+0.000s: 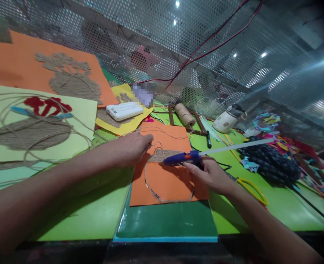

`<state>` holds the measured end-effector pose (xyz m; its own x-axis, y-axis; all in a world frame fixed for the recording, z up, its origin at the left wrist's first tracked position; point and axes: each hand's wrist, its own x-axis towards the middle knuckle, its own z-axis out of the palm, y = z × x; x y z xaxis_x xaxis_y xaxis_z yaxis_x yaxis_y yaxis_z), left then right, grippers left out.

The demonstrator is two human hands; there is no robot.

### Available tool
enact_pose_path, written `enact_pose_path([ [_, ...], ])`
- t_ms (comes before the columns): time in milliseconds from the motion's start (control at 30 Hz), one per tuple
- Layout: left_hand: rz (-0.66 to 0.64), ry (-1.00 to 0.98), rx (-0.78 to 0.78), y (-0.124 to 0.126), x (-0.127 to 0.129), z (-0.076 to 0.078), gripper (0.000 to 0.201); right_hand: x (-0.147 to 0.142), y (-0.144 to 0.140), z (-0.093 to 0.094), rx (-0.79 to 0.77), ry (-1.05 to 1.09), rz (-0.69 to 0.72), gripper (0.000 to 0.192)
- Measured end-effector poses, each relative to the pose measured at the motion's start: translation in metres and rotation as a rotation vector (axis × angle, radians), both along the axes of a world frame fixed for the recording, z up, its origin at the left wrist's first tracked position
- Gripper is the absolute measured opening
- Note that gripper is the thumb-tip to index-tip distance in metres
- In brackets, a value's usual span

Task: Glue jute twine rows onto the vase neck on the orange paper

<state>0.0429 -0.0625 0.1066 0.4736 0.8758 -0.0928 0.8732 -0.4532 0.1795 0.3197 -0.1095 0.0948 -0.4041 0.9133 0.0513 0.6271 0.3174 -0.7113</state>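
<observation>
My right hand (210,174) grips a blue hot glue gun (178,159), with a long white glue stick (239,146) out of its back. The nozzle points left, at the lower edge of a band of twine rows (160,155) on an orange sheet (173,183). Below that band, a curved twine outline (150,190) marks a round pot shape. My left hand (141,146) is closed in a pinch over the sheet's left side, with a loop of loose twine (159,145) running from its fingertips. Under the sheet lies a green folder (167,220).
Finished twine pictures on an orange sheet (95,73) and a pale sheet (87,128) lie left. Behind are a white power bank (124,111), a twine spool (184,114) and a bottle (227,119). Yellow-handled scissors (252,190) and a dark cloth bundle (272,161) lie right.
</observation>
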Motion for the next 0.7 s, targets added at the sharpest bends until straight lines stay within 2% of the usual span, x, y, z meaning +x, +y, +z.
enact_pose_path([
  [333,-0.025,-0.057,-0.006,0.003,-0.005,-0.004,0.011,0.027,-0.003,-0.004,0.063,0.013,-0.062,0.031],
  [600,-0.039,-0.111,-0.020,0.008,-0.007,-0.009,0.016,0.055,-0.008,-0.010,0.030,-0.032,-0.152,0.043],
  [700,-0.037,-0.142,-0.032,0.010,-0.009,-0.012,0.019,0.072,-0.011,-0.007,-0.008,-0.042,-0.176,0.046],
])
